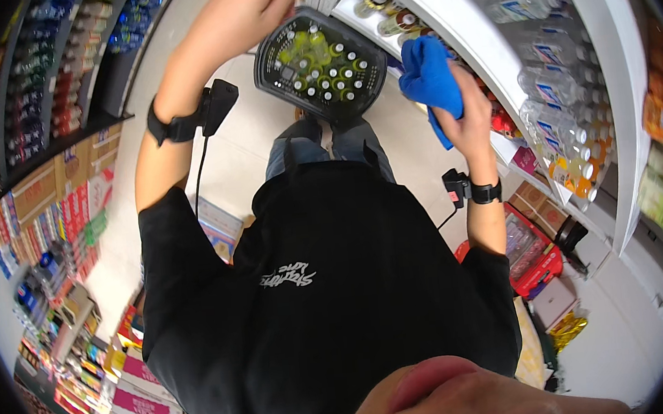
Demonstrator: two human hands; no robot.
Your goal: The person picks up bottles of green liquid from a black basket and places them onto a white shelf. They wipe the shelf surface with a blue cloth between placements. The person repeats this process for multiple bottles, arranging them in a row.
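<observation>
My right hand point(471, 115) grips a bunched blue cloth point(429, 77), which hangs partly below the fingers beside the white shelf unit. My left hand point(269, 5) reaches to the top edge of the view, where its fingers are partly cut off; whether it holds anything does not show. Below and beside it, a black plastic basket point(265, 85) stands at my feet. Inside are several green bottles point(326, 74) with white caps, some bunched at the far left of the basket.
On the right, a white shelf unit point(502, 62) bears clear plastic bottles point(551, 117), and lower down brown bottles point(398, 22). Dark shelves point(101, 79) of drinks line the left, above cardboard boxes point(40, 188). White-and-magenta cartons point(142, 404) are stacked at lower left. A red box point(530, 249) lies at right.
</observation>
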